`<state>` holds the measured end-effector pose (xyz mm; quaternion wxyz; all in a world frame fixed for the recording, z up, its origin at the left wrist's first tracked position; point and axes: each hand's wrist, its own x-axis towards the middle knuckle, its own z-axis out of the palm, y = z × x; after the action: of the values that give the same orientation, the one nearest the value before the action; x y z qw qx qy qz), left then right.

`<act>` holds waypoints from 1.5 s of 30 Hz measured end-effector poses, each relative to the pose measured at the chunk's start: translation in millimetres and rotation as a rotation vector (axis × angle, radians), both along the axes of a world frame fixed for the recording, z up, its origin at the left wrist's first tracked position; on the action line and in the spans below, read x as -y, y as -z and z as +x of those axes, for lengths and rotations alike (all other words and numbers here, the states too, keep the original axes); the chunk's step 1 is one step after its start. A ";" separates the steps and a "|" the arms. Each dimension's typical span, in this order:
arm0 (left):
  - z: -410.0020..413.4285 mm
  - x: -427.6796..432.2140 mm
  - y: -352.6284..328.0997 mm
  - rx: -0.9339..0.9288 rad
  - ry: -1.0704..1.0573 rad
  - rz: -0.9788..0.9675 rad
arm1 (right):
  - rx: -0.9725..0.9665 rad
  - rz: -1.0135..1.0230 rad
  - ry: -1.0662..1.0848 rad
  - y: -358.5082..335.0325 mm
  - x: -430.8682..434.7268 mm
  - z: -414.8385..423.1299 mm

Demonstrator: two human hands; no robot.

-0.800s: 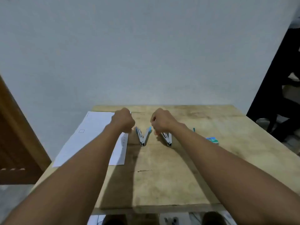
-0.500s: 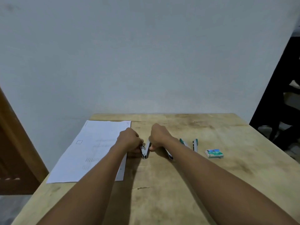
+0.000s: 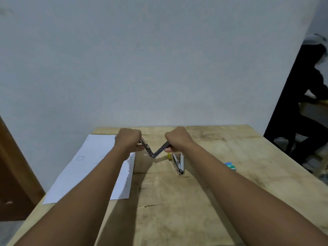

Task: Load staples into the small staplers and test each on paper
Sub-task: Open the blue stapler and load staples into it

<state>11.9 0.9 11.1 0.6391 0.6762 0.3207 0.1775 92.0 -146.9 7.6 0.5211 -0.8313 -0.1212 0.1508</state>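
A small metal stapler (image 3: 154, 152) is spread wide into a V above the wooden table (image 3: 177, 201). My left hand (image 3: 128, 141) grips its left arm and my right hand (image 3: 177, 139) grips its right arm; the hinge points toward me. A second small stapler (image 3: 178, 164) lies on the table just right of it, also hinged apart, untouched. A white sheet of paper (image 3: 92, 167) lies on the left part of the table, partly under my left forearm. A small blue and green staple box (image 3: 230, 166) sits to the right.
A yellow bit (image 3: 169, 155) shows beside the second stapler, mostly hidden. A plain wall stands right behind the table. A wooden door (image 3: 14, 174) is at the left, and a dark chair and clutter (image 3: 301, 121) at the right.
Both hands have lifted the stapler off the table and pulled its two arms far apart into a wide V. The second stapler, earlier half under my right hand, now lies in plain sight.
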 end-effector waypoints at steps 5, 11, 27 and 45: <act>-15.1 -6.5 -11.5 0.147 -0.064 -0.303 | -0.012 0.032 -0.187 -9.0 38.6 -15.4; -19.6 0.8 -3.2 0.148 0.058 -0.394 | 0.403 -0.168 -0.371 -3.0 47.3 -36.8; -13.8 -1.0 -2.3 0.149 0.259 -0.419 | 0.589 -0.540 -0.622 -16.2 34.0 -33.5; -11.5 -0.7 1.6 0.137 0.156 -0.262 | 0.731 -0.443 -0.524 -26.5 20.1 -27.7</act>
<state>0.4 1.6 9.5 0.7539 0.5963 0.2435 0.1295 64.3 -167.0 34.0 0.2004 -0.8620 -0.4655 -0.0023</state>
